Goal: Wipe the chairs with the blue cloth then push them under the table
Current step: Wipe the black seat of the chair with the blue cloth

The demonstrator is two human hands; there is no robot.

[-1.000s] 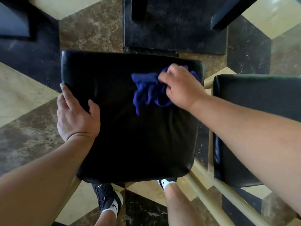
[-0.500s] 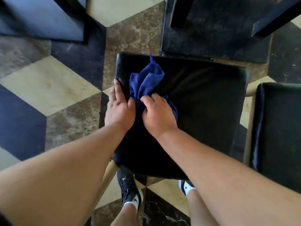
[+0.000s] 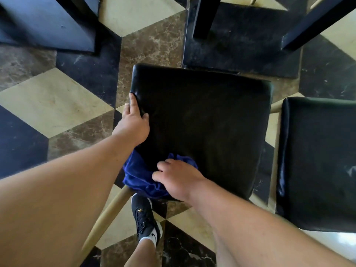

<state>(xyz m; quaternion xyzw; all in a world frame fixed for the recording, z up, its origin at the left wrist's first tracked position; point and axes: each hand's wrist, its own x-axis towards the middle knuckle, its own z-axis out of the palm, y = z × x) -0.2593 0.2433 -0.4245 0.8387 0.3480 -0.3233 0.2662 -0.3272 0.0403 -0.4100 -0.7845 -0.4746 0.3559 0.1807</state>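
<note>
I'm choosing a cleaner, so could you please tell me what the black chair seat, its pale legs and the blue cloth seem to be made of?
The black square chair seat looks like leather or vinyl: smooth, with glossy highlights along its edges. The pale round chair leg seems to be light wood, matte, though painted metal is possible. The crumpled blue cloth under the right hand looks like soft microfibre or terry, with a fuzzy, folded surface.

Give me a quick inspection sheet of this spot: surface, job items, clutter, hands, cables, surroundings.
Surface: black chair seat, glossy.
Job's things: blue cloth bunched at the seat's near left corner, hanging over the edge; second chair beside it on the right.
Clutter: nothing seen.
Hands: left hand gripping the seat's left edge; right hand pressing on the cloth.
Cables: nothing seen.
Surroundings: patterned marble floor; dark table legs ahead; black shoe below.
</note>
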